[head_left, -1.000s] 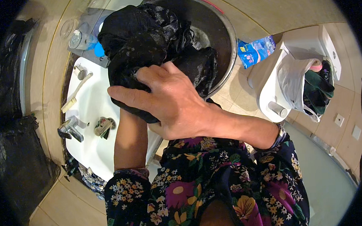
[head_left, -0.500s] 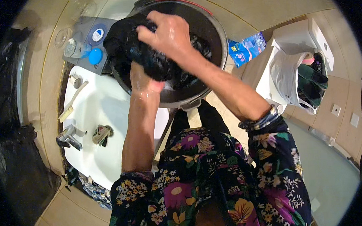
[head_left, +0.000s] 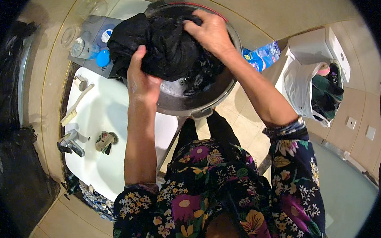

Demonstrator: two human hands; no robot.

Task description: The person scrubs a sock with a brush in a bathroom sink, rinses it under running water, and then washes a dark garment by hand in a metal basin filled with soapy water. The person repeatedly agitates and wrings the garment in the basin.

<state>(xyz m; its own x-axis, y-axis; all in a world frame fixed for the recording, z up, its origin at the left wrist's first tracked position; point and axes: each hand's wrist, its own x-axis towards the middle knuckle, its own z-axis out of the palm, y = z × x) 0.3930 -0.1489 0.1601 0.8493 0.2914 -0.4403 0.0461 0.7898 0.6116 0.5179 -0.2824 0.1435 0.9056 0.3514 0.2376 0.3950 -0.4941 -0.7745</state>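
A wet black garment (head_left: 161,45) is stretched between my hands above a dark round basin (head_left: 172,103). My left hand (head_left: 142,80) supports its left side from below, thumb up against the cloth and the other fingers hidden under it. At the upper right, my right hand (head_left: 212,31) is closed on a fold of the same cloth. More dark wet cloth (head_left: 203,79) lies lower in the basin, beside sudsy water (head_left: 173,87).
Left of the basin is a white sink (head_left: 115,166) with a faucet (head_left: 71,143), a brush (head_left: 77,107) and a small bundle (head_left: 105,141). Bottles and a blue cap (head_left: 103,58) stand behind it. A blue packet (head_left: 262,57) and a white bag of items (head_left: 298,87) are at right.
The bunched garment has been spread wider. My right hand has moved right, and my left hand has shifted slightly left, its thumb now showing on the cloth.
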